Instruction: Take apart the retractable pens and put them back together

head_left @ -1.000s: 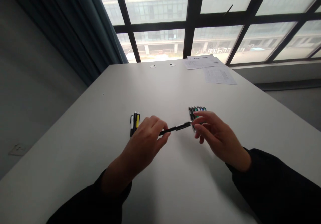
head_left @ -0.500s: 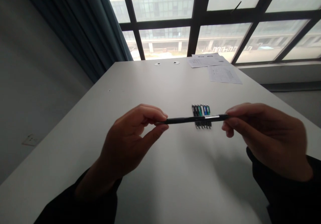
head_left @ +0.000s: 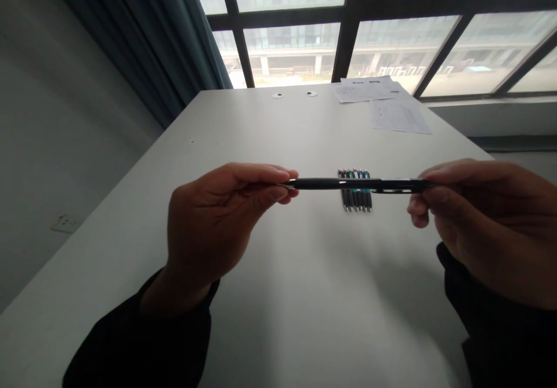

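A black ballpoint pen [head_left: 322, 184] is held level above the table, stretched between my two hands. My left hand [head_left: 217, 214] pinches its pointed tip between thumb and fingers. At the clip end, my right hand [head_left: 487, 220] grips it the same way, thumb below and forefinger on top. The clip faces down toward me. Behind the held pen, a row of several pens [head_left: 357, 201] with black grips and black, green and blue parts lies side by side on the table; the held pen hides the middle of the row.
The white table [head_left: 270, 133] reaches to the window [head_left: 296, 46]. Printed papers [head_left: 398, 115] lie at its far right, and two round cable-hole covers [head_left: 311, 94] sit along the far edge. A blue curtain [head_left: 174, 40] hangs at the left, above a wall socket [head_left: 66, 223].
The pen has come closer to my eyes and turned about its length, so its clip now shows along the lower side. My right hand has shifted to the right; the view has tilted down slightly.
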Available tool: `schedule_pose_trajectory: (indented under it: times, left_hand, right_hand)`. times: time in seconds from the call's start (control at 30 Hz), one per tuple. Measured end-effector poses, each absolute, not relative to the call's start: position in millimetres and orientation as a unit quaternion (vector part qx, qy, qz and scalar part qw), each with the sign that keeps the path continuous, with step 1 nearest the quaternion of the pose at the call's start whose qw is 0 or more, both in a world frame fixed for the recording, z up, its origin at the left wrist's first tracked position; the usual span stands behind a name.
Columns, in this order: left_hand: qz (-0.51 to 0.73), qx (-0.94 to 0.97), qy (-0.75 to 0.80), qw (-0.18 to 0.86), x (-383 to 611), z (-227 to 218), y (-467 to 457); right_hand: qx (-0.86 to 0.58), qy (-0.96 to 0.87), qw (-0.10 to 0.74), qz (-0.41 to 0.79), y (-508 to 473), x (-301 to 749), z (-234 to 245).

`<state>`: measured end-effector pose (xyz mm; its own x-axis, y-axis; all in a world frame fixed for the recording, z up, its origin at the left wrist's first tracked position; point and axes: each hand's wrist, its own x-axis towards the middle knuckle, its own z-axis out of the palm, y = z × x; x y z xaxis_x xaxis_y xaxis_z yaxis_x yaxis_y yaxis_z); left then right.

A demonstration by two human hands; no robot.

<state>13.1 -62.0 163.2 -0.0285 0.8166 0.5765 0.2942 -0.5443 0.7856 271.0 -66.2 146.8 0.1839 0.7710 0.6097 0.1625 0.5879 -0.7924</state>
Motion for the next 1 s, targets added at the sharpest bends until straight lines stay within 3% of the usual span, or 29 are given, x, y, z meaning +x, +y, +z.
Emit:
schedule_pose_trajectory:
  times: [1.0]
  left_hand:
    - [0.528, 0.695, 0.470, 0.130, 6.3, 156.6, -63.5]
  right_hand:
    - [-0.408, -0.609, 0.644, 0.218, -66.5, 263.8, 140.6]
